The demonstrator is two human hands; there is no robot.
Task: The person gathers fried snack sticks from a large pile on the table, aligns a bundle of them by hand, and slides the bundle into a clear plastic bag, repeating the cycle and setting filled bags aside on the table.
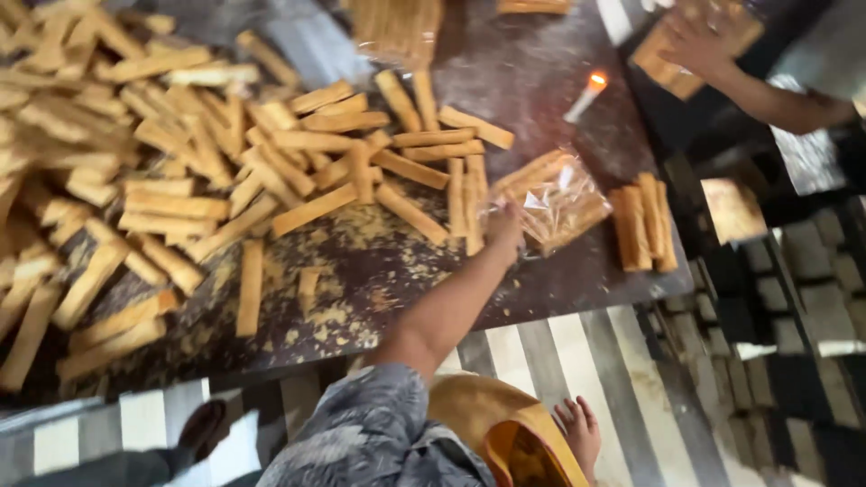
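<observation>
My right hand [505,227] reaches out over the dark table [541,81] and grips the edge of a clear plastic bag [561,203] holding several golden-brown pastry sticks. The bag lies on the table near its right end. A large loose heap of the same sticks [171,153] covers the table to the left of the bag. A small stack of sticks [642,221] lies just right of it. My left hand is out of view.
A lit white candle [585,96] stands behind the bag. Another person's hand [690,41] rests on a packet of sticks at the top right. Crumbs litter the table's front part. A striped mat [559,352] lies below, with a bare foot [579,431] by yellow cloth.
</observation>
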